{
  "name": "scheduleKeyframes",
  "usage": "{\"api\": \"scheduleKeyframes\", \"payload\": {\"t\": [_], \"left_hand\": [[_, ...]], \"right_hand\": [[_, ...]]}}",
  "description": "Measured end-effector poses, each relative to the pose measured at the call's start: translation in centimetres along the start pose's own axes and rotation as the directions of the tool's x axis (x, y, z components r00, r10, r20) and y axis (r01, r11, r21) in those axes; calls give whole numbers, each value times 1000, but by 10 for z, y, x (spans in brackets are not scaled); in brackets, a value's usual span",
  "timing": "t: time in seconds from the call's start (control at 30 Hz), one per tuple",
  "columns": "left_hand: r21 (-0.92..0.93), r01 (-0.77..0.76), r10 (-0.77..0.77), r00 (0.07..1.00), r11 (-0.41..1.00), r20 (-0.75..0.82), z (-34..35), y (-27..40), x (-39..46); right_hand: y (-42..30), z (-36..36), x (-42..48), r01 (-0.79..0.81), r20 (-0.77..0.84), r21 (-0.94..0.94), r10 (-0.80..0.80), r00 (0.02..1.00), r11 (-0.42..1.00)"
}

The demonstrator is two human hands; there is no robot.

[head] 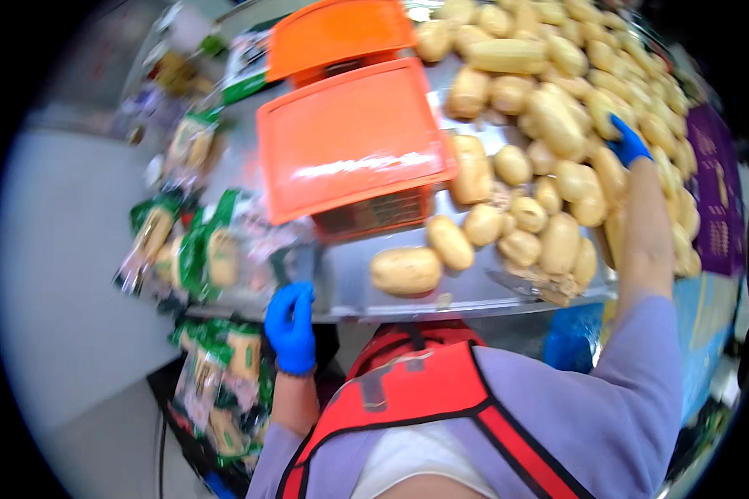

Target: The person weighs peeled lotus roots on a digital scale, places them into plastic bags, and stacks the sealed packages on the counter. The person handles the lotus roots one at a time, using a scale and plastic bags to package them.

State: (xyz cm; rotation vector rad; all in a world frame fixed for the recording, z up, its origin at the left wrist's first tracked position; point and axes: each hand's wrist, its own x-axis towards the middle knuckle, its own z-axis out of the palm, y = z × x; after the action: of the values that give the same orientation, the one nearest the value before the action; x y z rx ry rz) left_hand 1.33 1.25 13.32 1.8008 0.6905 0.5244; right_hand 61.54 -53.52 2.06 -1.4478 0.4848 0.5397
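Observation:
My right hand (629, 145), in a blue glove, reaches into a pile of pale lotus root segments (558, 121) on the right of the metal table (349, 265). Two spread fingers touch the end of one lotus root (604, 112); whether they grip it I cannot tell. My left hand (292, 327), also blue-gloved, is at the table's near edge with its fingers curled. A flat grey strip (305, 265) shows just beyond its fingertips, too blurred to name or to say if it is held. One loose lotus root (406, 271) lies between the hands, near the edge.
Two orange plastic crates (356, 140) (343, 34) stand bottom-up or lidded mid-table. Bagged lotus roots with green print (215, 256) lie at the left, more packs (225, 387) below the edge. A knife-like metal tool (512, 282) lies near the front. A purple printed box (716, 190) stands far right.

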Motion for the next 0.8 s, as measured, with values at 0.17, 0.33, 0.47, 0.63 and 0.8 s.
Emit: {"api": "scheduleKeyframes", "payload": {"t": [0.17,0.33,0.47,0.63,0.8], "left_hand": [[-152,58,-98,958,987,-271,-42,-22,5],[-323,143,-312,764,935,-565,-71,-63,-3],[-667,283,-617,711,689,-336,-83,-101,-18],[-730,632,-716,633,260,294,-68,-126,-17],[-559,638,-629,738,530,245,-60,-140,-8]], "right_hand": [[3,-5,5,105,-36,0,-105,994,994],[8,22,-70,309,36,443,-361,932,842],[70,102,-198,242,172,401,-332,927,884],[203,277,-348,-81,616,56,30,787,995],[267,425,-411,-56,775,-369,340,532,928]]}}
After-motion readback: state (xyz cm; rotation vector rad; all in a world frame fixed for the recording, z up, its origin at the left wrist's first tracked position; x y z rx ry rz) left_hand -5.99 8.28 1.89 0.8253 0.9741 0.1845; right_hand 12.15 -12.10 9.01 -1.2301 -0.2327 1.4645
